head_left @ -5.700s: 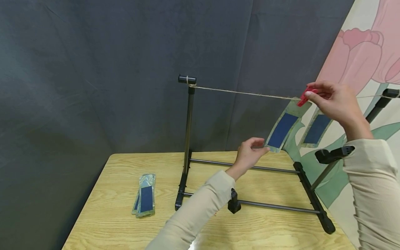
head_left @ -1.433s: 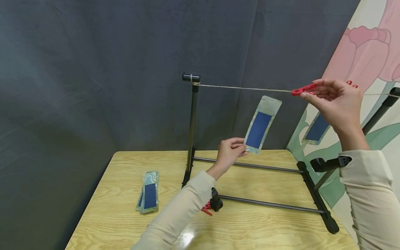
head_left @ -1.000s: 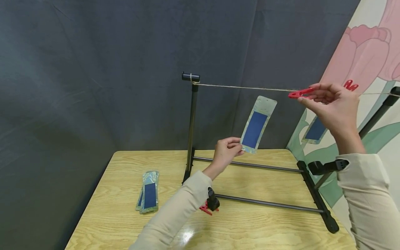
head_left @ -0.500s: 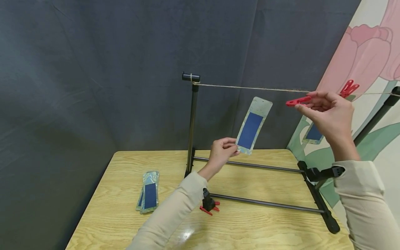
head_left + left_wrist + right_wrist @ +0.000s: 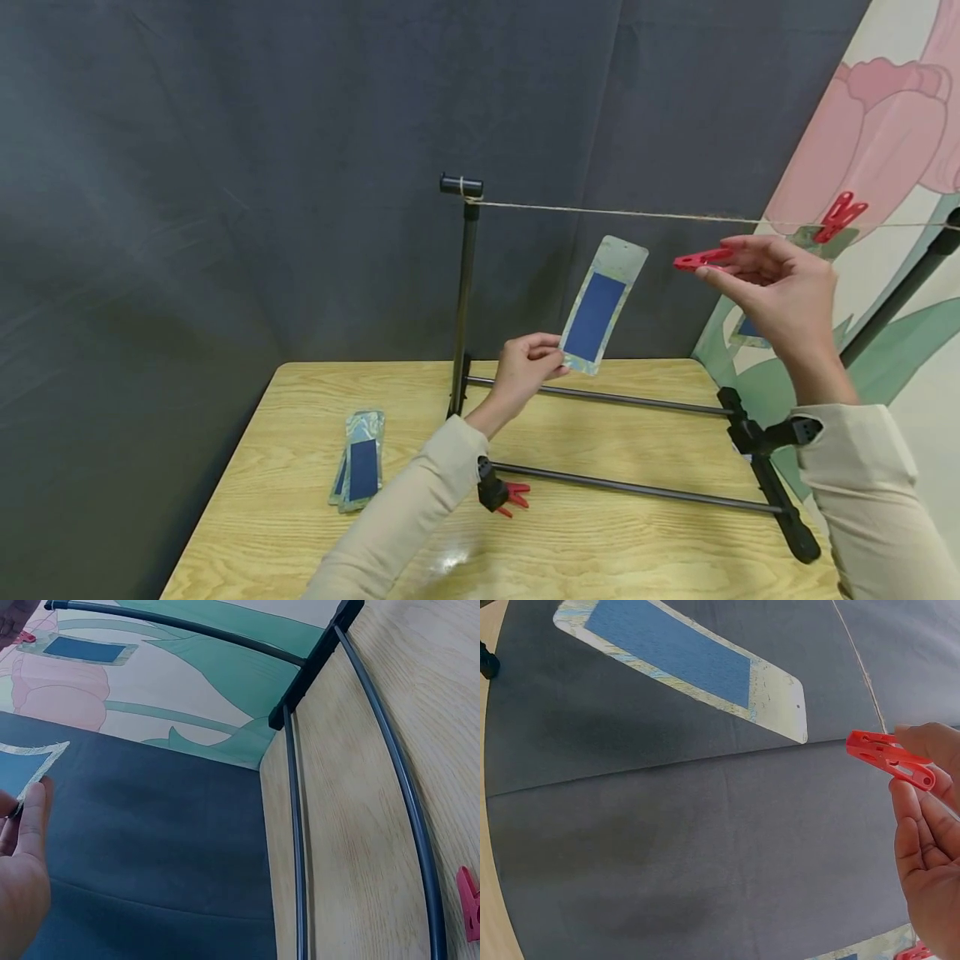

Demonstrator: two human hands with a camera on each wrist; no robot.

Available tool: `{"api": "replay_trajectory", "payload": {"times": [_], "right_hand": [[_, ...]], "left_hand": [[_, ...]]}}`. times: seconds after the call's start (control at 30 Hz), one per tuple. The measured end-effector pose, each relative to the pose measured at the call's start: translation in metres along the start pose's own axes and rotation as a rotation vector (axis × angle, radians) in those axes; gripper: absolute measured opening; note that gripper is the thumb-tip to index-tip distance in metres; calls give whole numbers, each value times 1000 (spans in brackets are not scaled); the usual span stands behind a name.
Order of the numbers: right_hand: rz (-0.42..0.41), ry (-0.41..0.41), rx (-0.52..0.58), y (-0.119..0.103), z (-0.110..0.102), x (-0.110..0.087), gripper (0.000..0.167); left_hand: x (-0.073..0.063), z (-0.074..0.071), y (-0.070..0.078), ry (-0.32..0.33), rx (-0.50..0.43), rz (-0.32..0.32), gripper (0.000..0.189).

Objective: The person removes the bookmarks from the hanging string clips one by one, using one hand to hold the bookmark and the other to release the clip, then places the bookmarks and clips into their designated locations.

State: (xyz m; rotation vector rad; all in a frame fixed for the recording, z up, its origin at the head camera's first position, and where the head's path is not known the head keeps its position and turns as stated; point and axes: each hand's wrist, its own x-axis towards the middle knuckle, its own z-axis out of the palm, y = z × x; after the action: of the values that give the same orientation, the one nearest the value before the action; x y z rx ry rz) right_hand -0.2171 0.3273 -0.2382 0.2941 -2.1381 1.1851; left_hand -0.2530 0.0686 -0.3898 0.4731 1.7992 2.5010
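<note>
My left hand (image 5: 523, 367) pinches the lower end of a bookmark-like strip (image 5: 595, 317), pale green-blue with a dark blue panel. The strip tilts with its top to the right, below the string (image 5: 592, 210). In my right hand (image 5: 783, 292) is a red clothespin (image 5: 703, 258), pinched between thumb and fingers. Its nose points left toward the strip, and it is off the string. A small hole shows near the end of the strip (image 5: 776, 701) in the right wrist view. Another strip (image 5: 748, 332) hangs by a red clothespin (image 5: 838, 218), partly hidden behind my right hand.
A black frame's left post (image 5: 465, 283) and right post (image 5: 907, 275) carry the string. Its lower bars (image 5: 637, 487) cross the wooden table (image 5: 247, 517). Several strips (image 5: 363, 462) lie stacked at left. Red clothespins (image 5: 517, 496) lie behind the left wrist camera (image 5: 491, 486).
The strip has left the string and moved left in my left hand. My right hand has taken the red clothespin off the string and lowered it to the left.
</note>
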Motion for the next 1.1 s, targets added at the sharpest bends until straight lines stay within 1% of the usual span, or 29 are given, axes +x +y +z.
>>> {"api": "replay_trajectory", "payload": {"times": [0.2, 0.47, 0.73, 0.9, 1.1], "right_hand": [[0, -15, -17, 4, 6, -8, 36], [-20, -36, -29, 9, 10, -16, 34], [4, -40, -34, 11, 11, -21, 34], [1, -35, -39, 11, 12, -26, 32], [-1, -42, -53, 10, 13, -32, 32]], "left_hand": [[-3, -6, 1, -4, -11, -2, 23], [-6, -8, 3, 7, -20, -13, 23], [-8, -12, 4, 9, -8, -18, 23], [-10, -16, 3, 4, -14, -20, 23], [-13, -19, 3, 1, 0, -23, 23]]}}
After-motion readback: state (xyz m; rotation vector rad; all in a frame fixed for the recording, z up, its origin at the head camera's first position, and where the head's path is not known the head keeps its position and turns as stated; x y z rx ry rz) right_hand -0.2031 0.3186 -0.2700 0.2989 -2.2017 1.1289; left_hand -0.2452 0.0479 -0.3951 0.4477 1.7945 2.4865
